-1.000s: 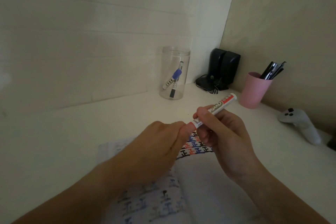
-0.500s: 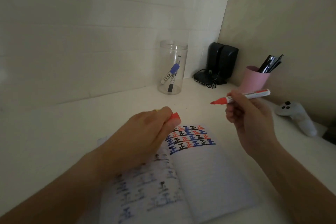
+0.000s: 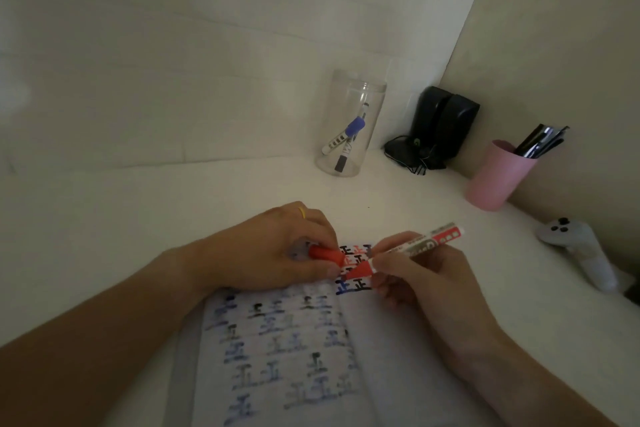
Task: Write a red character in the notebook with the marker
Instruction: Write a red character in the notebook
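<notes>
An open notebook (image 3: 388, 357) lies on the white desk, its pages carrying rows of black, blue and red characters. My right hand (image 3: 426, 284) grips the uncapped red marker (image 3: 412, 248), whose red tip points down-left and sits on or just above the characters at the top of the right page. My left hand (image 3: 273, 250) rests on the notebook's top left part and pinches the red marker cap (image 3: 325, 255) between thumb and fingers. The cap's end lies close to the marker tip.
A clear jar (image 3: 349, 125) with blue and black markers stands at the back. Black speakers (image 3: 440, 125) with cables fill the corner. A pink cup (image 3: 495, 177) of pens and a white controller (image 3: 581, 250) lie along the right wall.
The cap came off the marker and stayed in my left hand. Both hands then dropped onto the notebook, and the marker tip came down to the written characters.
</notes>
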The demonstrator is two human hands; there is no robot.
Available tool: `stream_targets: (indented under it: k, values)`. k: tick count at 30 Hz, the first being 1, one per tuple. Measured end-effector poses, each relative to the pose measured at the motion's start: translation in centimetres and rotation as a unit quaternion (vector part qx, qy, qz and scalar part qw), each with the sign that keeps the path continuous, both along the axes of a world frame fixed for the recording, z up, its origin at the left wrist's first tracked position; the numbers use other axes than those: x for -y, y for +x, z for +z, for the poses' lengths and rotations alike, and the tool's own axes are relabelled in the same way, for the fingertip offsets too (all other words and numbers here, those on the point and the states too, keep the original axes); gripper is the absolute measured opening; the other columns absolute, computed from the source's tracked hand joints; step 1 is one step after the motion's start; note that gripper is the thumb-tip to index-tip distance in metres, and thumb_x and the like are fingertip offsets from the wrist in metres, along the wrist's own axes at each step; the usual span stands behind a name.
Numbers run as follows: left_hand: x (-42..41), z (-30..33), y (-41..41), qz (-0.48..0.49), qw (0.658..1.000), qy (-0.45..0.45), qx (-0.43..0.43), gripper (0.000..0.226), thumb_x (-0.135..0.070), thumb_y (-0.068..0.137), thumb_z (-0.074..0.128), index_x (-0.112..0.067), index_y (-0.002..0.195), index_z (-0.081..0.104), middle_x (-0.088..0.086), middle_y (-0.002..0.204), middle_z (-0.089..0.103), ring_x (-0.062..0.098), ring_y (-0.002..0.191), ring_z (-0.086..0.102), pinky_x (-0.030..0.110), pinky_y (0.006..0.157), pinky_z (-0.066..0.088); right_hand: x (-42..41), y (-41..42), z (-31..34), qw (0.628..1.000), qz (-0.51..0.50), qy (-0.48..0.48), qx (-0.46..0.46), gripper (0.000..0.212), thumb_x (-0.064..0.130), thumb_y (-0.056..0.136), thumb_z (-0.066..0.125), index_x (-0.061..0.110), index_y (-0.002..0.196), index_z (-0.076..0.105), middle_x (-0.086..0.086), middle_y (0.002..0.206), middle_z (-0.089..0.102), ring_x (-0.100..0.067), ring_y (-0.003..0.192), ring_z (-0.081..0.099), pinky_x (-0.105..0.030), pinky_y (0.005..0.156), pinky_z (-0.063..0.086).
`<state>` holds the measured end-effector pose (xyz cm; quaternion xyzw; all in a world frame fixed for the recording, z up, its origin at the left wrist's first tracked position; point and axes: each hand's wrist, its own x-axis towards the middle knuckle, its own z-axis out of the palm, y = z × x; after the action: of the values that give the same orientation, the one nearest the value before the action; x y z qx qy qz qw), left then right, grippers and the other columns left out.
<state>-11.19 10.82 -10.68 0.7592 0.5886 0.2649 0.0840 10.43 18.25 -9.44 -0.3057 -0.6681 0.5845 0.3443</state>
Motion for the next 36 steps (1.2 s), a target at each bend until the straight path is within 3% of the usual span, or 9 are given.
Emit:
stream_targets:
  k: [4,17,24,30,34,36]
  values:
    - [-0.3,0.0,-0.1,-0.008,1.0,-0.005,0.004,0.032,-0.05,0.089,0.066,-0.027,0.109,0.073,-0.012,0.114,0.067,0.008,0.107,0.058,0.035,0.093,0.049,0.0,0.3,-1.5,0.999,-0.018,0.039,-0.006,0.009,-0.011,0.082,0.067,-0.005,0.076,0.071,-0.013,0.056,0.064,-0.021,0.05,0.057,-0.025,0.045,0.049]
    - [-0.3,0.1,-0.1,-0.003,1.0,-0.011,0.008,0.032,-0.052,0.086,0.067,-0.028,0.107,0.075,-0.016,0.112,0.068,0.006,0.107,0.059,0.029,0.092,0.048,0.0,0.6,-2.1,0.99,-0.025,0.13,0.042,0.007,-0.001,0.08,0.071,0.005,0.075,0.073,-0.009,0.058,0.069,-0.02,0.052,0.061,-0.037,0.054,0.052]
    - [-0.3,0.1,-0.1,0.0,1.0,-0.015,0.008,0.033,-0.054,0.085,0.066,-0.03,0.107,0.075,-0.017,0.112,0.068,0.005,0.107,0.059,0.029,0.091,0.05,0.0,0.7,-2.0,0.992,-0.028,0.121,0.036,0.01,-0.004,0.081,0.07,0.003,0.075,0.072,-0.01,0.058,0.069,-0.021,0.052,0.061,-0.036,0.055,0.052]
    - [-0.3,0.1,-0.1,-0.001,1.0,-0.012,0.017,0.032,-0.054,0.086,0.067,-0.03,0.106,0.076,-0.017,0.111,0.068,0.007,0.107,0.06,0.034,0.092,0.051,0.0,0.7,-2.0,0.991,-0.029,0.121,0.047,0.007,0.009,0.068,0.067,0.004,0.071,0.071,-0.005,0.053,0.065,-0.018,0.05,0.056,-0.036,0.053,0.048]
    - [-0.3,0.1,-0.2,-0.002,1.0,-0.014,0.015,0.032,-0.054,0.086,0.067,-0.031,0.107,0.075,-0.018,0.112,0.068,0.008,0.108,0.059,0.034,0.092,0.051,0.0,0.8,-1.9,0.993,-0.039,0.11,0.031,0.01,-0.005,0.078,0.069,0.003,0.071,0.071,-0.006,0.053,0.066,-0.017,0.049,0.057,-0.034,0.053,0.048]
    - [-0.3,0.0,-0.2,-0.003,1.0,-0.01,0.014,0.032,-0.054,0.086,0.067,-0.031,0.106,0.075,-0.018,0.112,0.068,0.007,0.107,0.06,0.035,0.092,0.051,0.0,0.7,-2.0,0.991,-0.038,0.123,0.044,0.005,0.001,0.076,0.07,0.005,0.072,0.071,-0.005,0.054,0.066,-0.018,0.05,0.057,-0.037,0.054,0.049]
